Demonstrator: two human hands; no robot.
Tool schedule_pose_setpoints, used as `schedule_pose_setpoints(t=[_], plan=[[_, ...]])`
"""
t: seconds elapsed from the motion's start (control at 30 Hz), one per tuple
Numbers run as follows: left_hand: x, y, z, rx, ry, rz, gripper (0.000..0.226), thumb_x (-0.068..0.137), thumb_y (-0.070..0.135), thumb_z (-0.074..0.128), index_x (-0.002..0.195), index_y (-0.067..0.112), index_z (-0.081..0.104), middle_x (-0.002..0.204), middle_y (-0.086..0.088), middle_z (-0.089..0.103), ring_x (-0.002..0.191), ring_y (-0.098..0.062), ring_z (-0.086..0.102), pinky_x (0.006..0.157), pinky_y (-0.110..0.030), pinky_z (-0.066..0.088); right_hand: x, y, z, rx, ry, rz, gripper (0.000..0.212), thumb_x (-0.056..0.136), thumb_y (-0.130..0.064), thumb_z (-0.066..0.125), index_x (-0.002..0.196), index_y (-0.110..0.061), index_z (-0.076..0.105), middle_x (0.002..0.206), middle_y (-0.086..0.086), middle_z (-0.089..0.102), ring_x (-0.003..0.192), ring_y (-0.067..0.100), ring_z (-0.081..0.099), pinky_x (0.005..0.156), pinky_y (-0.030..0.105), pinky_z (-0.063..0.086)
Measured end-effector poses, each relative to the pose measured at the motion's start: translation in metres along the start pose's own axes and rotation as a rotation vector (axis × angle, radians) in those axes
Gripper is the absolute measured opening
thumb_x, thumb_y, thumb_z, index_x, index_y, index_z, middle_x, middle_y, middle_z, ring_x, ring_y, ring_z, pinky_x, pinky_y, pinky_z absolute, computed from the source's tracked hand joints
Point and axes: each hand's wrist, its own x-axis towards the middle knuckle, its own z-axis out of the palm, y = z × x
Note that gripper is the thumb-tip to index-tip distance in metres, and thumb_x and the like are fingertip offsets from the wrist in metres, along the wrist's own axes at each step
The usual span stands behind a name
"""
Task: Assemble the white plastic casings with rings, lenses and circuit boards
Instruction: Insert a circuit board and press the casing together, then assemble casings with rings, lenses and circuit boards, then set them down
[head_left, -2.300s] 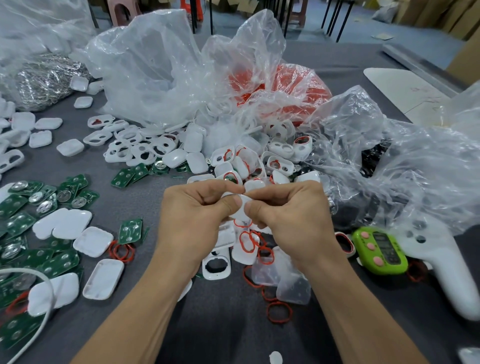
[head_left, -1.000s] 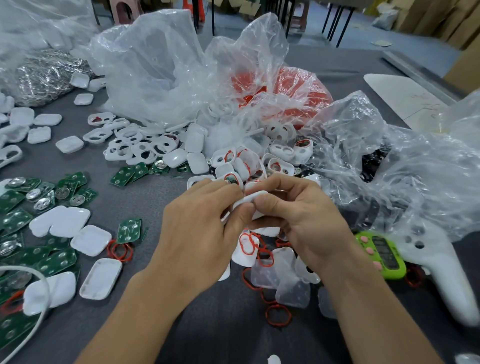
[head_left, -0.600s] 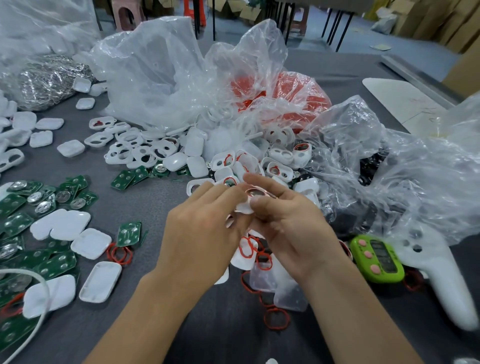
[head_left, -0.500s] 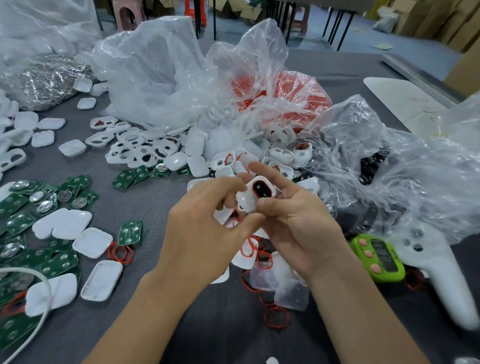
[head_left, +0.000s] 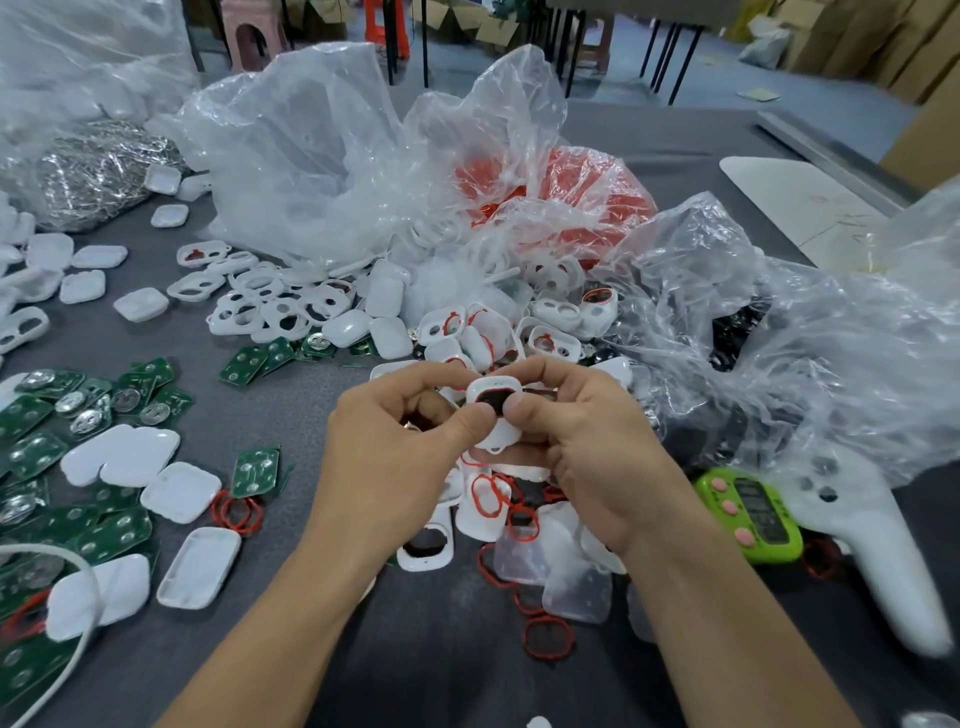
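Note:
Both hands meet above the grey table. My left hand (head_left: 400, 447) and my right hand (head_left: 582, 441) pinch one white casing (head_left: 493, 413) between thumbs and fingers; its dark oval window edged by a red ring faces me. Under the hands lie loose red rings (head_left: 548, 636), clear lenses (head_left: 574, 590) and an open white casing frame (head_left: 426, 545). Green circuit boards (head_left: 72, 421) spread over the left of the table, with white casing backs (head_left: 197, 569) among them. More white casings (head_left: 291, 312) are heaped behind the hands.
Crumpled clear plastic bags (head_left: 332, 156) stand behind, one holding red rings (head_left: 561, 192). Another bag (head_left: 810, 332) fills the right. A green timer (head_left: 753, 514) and a white handle-shaped device (head_left: 872, 551) lie at the right. A bag of silver metal parts (head_left: 98, 166) sits far left.
The casing has been turned so its ringed window faces me, and both hands have lifted it slightly off the pile while still pinching it.

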Motion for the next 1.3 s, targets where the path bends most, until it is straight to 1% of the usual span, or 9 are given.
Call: schedule_pose_setpoints(t=[0.1,0.23,0.47,0.57,0.7,0.8,0.93,1.17,1.3], plan=[[0.0,-0.001,0.001,0.006,-0.004,0.006,0.018,0.07,0.034,0.081,0.087,0.039,0.076,0.054,0.007,0.059,0.049,-0.006,0.049,0.048,-0.02,0.042,0.001,0.003,0.003,-0.028,0.038,-0.019,0.016,0.099,0.01,0.053,0.099,0.001,0.066,0.09,0.019,0.072,0.074,0.025,0.07,0.071,0.042,0.065],[0.001,-0.004,0.001,-0.011,-0.029,-0.031,0.014,0.072,0.037,0.077,0.085,0.036,0.075,0.053,0.009,0.057,0.048,-0.007,0.048,0.047,-0.019,0.039,0.001,0.004,0.004,-0.037,0.017,-0.026,0.017,0.1,0.008,0.051,0.105,-0.002,0.065,0.099,0.024,0.073,0.086,0.029,0.07,0.081,0.047,0.064],[0.004,-0.002,0.004,-0.105,0.05,-0.105,0.02,0.065,0.039,0.08,0.068,0.021,0.07,0.053,0.004,0.053,0.05,-0.01,0.044,0.046,-0.023,0.037,0.0,0.007,0.006,-0.085,-0.098,-0.044,0.039,0.093,0.022,0.045,0.107,-0.008,0.068,0.087,0.008,0.074,0.082,0.017,0.072,0.074,0.034,0.063],[0.003,-0.002,0.007,-0.097,0.08,-0.124,0.018,0.068,0.031,0.079,0.063,0.019,0.066,0.055,-0.003,0.055,0.05,-0.013,0.044,0.049,-0.027,0.038,0.001,0.012,0.007,-0.164,-0.102,-0.07,0.04,0.092,0.02,0.049,0.11,-0.011,0.067,0.09,0.012,0.073,0.087,0.021,0.071,0.081,0.04,0.063],[0.003,-0.001,0.006,-0.089,0.018,-0.129,0.01,0.068,0.029,0.074,0.067,0.022,0.068,0.052,0.008,0.05,0.049,-0.008,0.041,0.046,-0.023,0.037,0.002,0.013,0.007,-0.213,-0.076,-0.101,0.04,0.088,0.017,0.052,0.105,-0.015,0.068,0.094,0.021,0.073,0.09,0.026,0.07,0.088,0.049,0.062],[0.003,-0.001,0.005,-0.112,-0.032,-0.133,0.017,0.068,0.036,0.075,0.078,0.022,0.071,0.055,0.007,0.051,0.054,-0.013,0.043,0.054,-0.034,0.04,0.002,0.012,0.006,-0.161,-0.062,-0.105,0.039,0.087,0.02,0.053,0.1,-0.013,0.07,0.088,0.014,0.075,0.086,0.022,0.073,0.08,0.041,0.063],[0.003,-0.002,0.004,-0.147,-0.034,-0.13,0.023,0.065,0.036,0.068,0.081,0.02,0.073,0.055,0.007,0.046,0.053,-0.011,0.037,0.049,-0.027,0.035,0.002,0.013,0.008,-0.11,0.011,-0.109,0.046,0.081,0.027,0.055,0.088,-0.015,0.072,0.079,0.01,0.076,0.074,0.02,0.074,0.069,0.038,0.064],[0.009,0.002,-0.006,-0.068,0.171,-0.094,0.021,0.073,0.018,0.057,0.077,0.026,0.076,0.056,0.013,0.057,0.052,-0.004,0.042,0.052,-0.025,0.035,-0.001,0.003,0.008,-0.17,-0.006,-0.068,0.039,0.086,0.023,0.054,0.1,-0.011,0.067,0.082,0.008,0.074,0.08,0.022,0.07,0.078,0.044,0.064],[0.013,0.003,-0.019,-0.005,0.302,-0.067,0.023,0.073,0.019,0.056,0.076,0.03,0.076,0.053,0.01,0.049,0.047,-0.006,0.036,0.043,-0.019,0.029,-0.027,-0.006,0.004,-0.419,-0.182,0.021,0.035,0.085,0.014,0.061,0.105,-0.015,0.059,0.075,0.01,0.061,0.062,0.026,0.062,0.067,0.05,0.053]])
